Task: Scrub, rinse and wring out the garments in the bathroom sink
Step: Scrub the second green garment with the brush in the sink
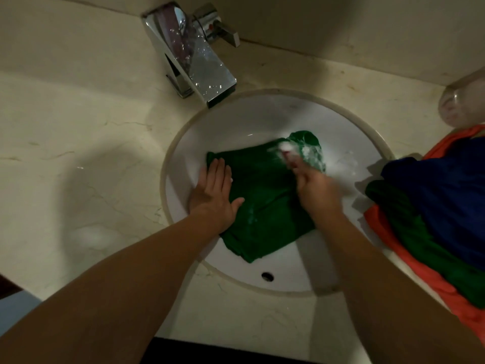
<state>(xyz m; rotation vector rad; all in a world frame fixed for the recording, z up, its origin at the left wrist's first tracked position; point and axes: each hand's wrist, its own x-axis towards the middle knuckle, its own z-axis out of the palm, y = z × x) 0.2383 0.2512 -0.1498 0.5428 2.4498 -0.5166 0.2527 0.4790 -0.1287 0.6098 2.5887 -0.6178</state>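
Green garment spread in sink, under both hands. Left hand laid flat, fingers straight, pressed on garment's left edge. Right hand blurred at garment's far corner; grip cannot be told. Foam seen just beyond right hand. Pile of blue, green, orange garments heaped on worktop, right of right hand.

Droplet-flecked chrome faucet with lever handle, veined beige marble countertop; clear container at right edge
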